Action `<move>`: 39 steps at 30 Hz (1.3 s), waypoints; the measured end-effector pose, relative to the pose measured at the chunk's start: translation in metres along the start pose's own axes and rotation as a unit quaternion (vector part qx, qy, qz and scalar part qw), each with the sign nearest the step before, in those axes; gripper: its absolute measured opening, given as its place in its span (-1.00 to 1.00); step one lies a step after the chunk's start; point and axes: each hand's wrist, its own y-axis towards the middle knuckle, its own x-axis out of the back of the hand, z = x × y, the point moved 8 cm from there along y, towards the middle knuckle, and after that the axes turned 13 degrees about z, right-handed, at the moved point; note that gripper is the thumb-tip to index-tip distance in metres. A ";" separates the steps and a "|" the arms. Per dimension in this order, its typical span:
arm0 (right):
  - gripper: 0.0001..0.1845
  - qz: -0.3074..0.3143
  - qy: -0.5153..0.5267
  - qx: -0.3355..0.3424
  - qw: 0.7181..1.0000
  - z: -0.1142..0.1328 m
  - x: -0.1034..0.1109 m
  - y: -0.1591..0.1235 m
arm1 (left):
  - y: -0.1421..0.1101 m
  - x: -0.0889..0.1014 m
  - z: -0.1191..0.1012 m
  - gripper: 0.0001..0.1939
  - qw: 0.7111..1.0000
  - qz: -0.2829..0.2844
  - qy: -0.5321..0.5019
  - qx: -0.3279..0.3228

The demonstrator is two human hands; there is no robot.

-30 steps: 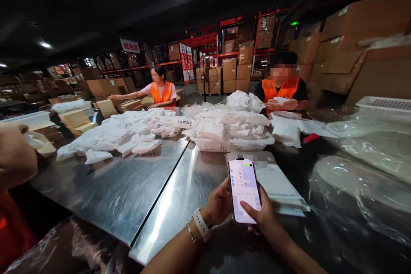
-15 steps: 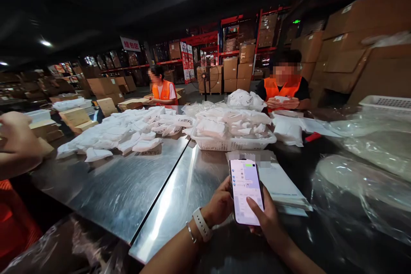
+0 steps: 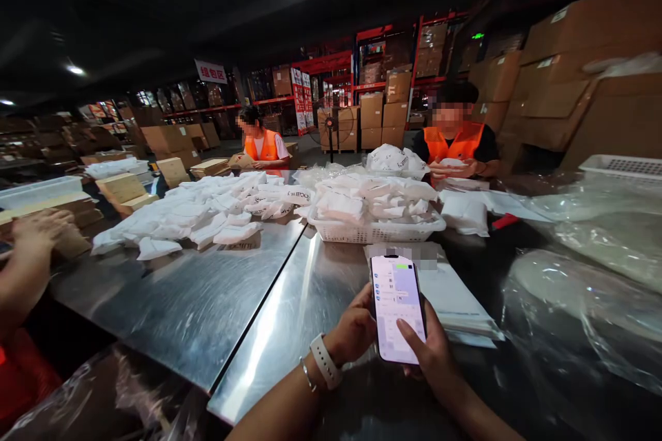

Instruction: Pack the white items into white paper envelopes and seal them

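Observation:
A smartphone [image 3: 397, 310] with a lit screen is held over the table's near edge. My left hand [image 3: 356, 327] is closed around its left side, with a white watch strap [image 3: 325, 362] and a thin bracelet on that wrist. Around the lower right of the phone wraps my right hand [image 3: 432, 341], its thumb over the on-screen keyboard. Just beyond lies a stack of flat white mailer bags [image 3: 455, 303], partly hidden by the phone. Behind it stands a white plastic basket [image 3: 383, 231] heaped with white pouches [image 3: 341, 205].
A heap of white pouches [image 3: 186, 210] covers the far left of the metal table [image 3: 181, 317]. Clear plastic bags [image 3: 563, 310] bulge at right. A red object [image 3: 505, 221] lies near a white packet [image 3: 464, 213]. Two co-workers in orange vests sit opposite; another's arm [image 3: 25, 269] enters at left.
The co-worker's arm at the left has moved down to a brown box. The far-left co-worker now holds a brown item higher. My hands and the phone stay nearly still.

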 end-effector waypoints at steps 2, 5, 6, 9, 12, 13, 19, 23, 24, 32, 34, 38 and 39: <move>-0.08 -0.015 -0.012 -0.001 1.000 0.000 0.001 0.001 | 0.000 0.002 0.001 -0.28 1.000 0.002 0.000 0.000; -0.01 -0.026 0.003 0.020 0.999 0.002 0.000 -0.001 | 0.000 0.004 0.003 -0.29 1.000 0.001 0.002 -0.001; -0.04 -0.027 0.020 0.025 0.999 0.002 -0.001 -0.002 | 0.001 0.005 0.003 -0.28 1.000 0.001 0.004 0.000; -0.14 -0.023 0.069 0.024 0.997 0.001 -0.002 -0.006 | 0.002 0.005 0.002 -0.29 1.000 -0.002 0.011 -0.002; -0.08 -0.013 0.078 0.019 0.997 0.000 -0.003 -0.008 | 0.002 0.003 0.001 -0.34 1.000 -0.005 0.005 -0.003; -0.08 -0.013 0.077 0.021 0.997 0.001 -0.003 -0.009 | 0.002 0.004 0.001 -0.36 1.000 -0.009 0.002 -0.002; -0.14 -0.008 0.068 0.020 0.997 0.005 -0.005 -0.013 | 0.001 0.006 0.003 -0.38 1.000 -0.024 -0.008 0.006; -0.10 0.000 0.068 0.012 0.998 0.001 -0.005 -0.012 | 0.002 0.005 0.003 -0.37 1.000 -0.014 0.007 0.011; -0.08 -0.001 0.067 0.010 0.998 0.000 -0.004 -0.011 | 0.002 0.005 0.003 -0.36 1.000 -0.013 0.007 0.011; -0.15 -0.024 0.101 -0.005 0.995 -0.006 -0.002 -0.011 | 0.001 0.004 0.000 -0.30 1.000 -0.012 0.014 0.002; -0.16 -0.034 0.109 -0.003 0.993 -0.007 -0.001 -0.011 | 0.002 0.004 0.000 -0.30 1.000 -0.013 0.011 0.004; -0.19 -0.042 0.112 -0.008 0.993 -0.009 0.001 -0.010 | 0.002 0.003 -0.001 -0.33 1.000 -0.007 0.002 0.005; -0.19 -0.043 0.113 -0.007 0.993 -0.009 0.001 -0.010 | 0.003 0.002 -0.001 -0.34 1.000 -0.005 -0.001 0.004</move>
